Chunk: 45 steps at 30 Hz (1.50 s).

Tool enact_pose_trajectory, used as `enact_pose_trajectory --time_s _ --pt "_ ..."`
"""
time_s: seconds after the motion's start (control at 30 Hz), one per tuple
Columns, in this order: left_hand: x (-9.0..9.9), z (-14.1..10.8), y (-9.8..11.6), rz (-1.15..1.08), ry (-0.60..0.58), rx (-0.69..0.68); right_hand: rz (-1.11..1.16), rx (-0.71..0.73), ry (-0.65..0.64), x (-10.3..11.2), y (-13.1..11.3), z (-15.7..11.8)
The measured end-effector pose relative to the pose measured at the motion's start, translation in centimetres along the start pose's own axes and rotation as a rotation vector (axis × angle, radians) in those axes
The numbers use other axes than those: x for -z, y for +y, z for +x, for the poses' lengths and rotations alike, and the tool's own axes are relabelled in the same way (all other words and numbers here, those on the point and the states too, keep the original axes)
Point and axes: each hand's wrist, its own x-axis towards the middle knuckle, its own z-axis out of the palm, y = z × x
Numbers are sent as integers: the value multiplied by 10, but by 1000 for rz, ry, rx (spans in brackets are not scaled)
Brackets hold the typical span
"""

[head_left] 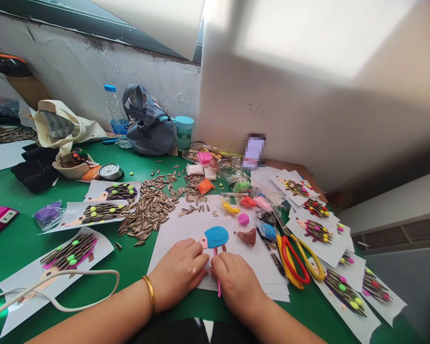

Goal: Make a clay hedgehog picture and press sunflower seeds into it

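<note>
Our blue hedgehog (217,236) lies on white paper (175,229) on the table (129,263). Our right hand (234,279) pinches a slim pink tool (219,289); our left hand (179,267) rests, fingers bent, beside the hedgehog's face (204,241), and we cannot tell whether it grips anything. To either side, hedgehog cards (324,251) look finished, dressed in bright dots (72,261) and striped seeds like those heaped nearby (146,210). Ours, we judge, is about half made: face, feet (224,248) and smooth blue body are there, seeds and dots not yet.
</note>
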Motion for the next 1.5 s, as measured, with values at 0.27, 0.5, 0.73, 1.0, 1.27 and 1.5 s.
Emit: enact_pose_trajectory --time_s 0.27,0.5,0.73,1.0,1.27,1.5 --pt "1 2 0 -4 -24 19 151 4 78 11 2 1" --pt "1 3 3 75 9 -21 451 -180 125 23 16 3" --pt "-2 6 6 122 6 -7 544 -241 127 24 19 4" --pt "-1 5 6 132 -21 -8 626 -302 163 24 26 2" --pt "-1 9 7 117 -34 11 624 -298 182 25 26 4" --pt "0 7 5 79 39 -26 645 -317 181 26 27 4"
